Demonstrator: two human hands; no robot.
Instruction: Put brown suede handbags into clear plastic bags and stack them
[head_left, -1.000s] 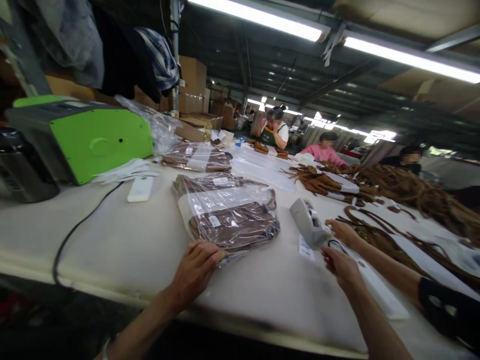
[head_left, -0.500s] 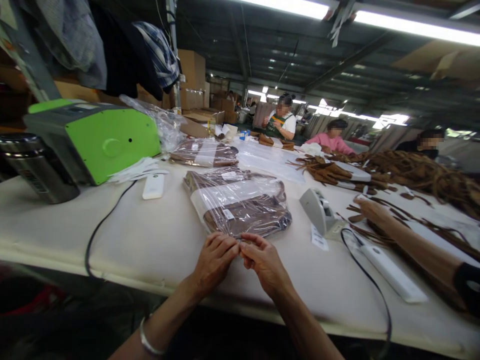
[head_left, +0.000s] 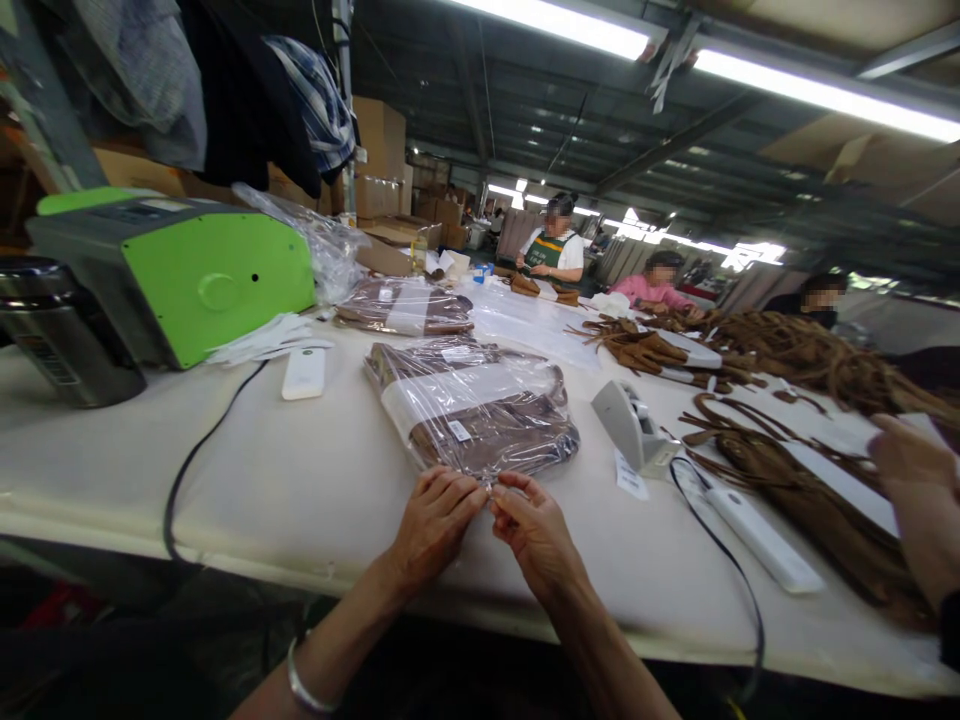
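A worker's left hand [head_left: 435, 520] and right hand [head_left: 536, 530] are meeting at the near edge of a clear plastic bag [head_left: 480, 415] holding folded brown leather pieces, lying flat on a long white counter [head_left: 300, 480]. The fingers [head_left: 469, 497] of both hands are curling inward, their tips pinching the crinkled, glossy film at the bag's 6 o'clock edge; the rest of the bag is stretching away from the hands toward 12 o'clock. A white band and a small white label are showing through the film.

At 9 o'clock from the bag, a flat white oblong remote-like device [head_left: 304, 373] is resting beside a black cable [head_left: 202, 445] that is curving across the counter. Further toward 10 o'clock, a boxy bright-green machine [head_left: 187, 275] is standing next to a dull metal cylinder [head_left: 60, 335]. At 3 o'clock, a grey wedge-shaped dispenser [head_left: 630, 425] is sitting near a white handheld scanner [head_left: 757, 535]. A second filled bag [head_left: 405, 308] is lying at 12 o'clock. Piles of brown leather straps [head_left: 795, 360] are covering the far right of the counter, where a co-worker's hand [head_left: 919, 490] is entering at the frame's edge.
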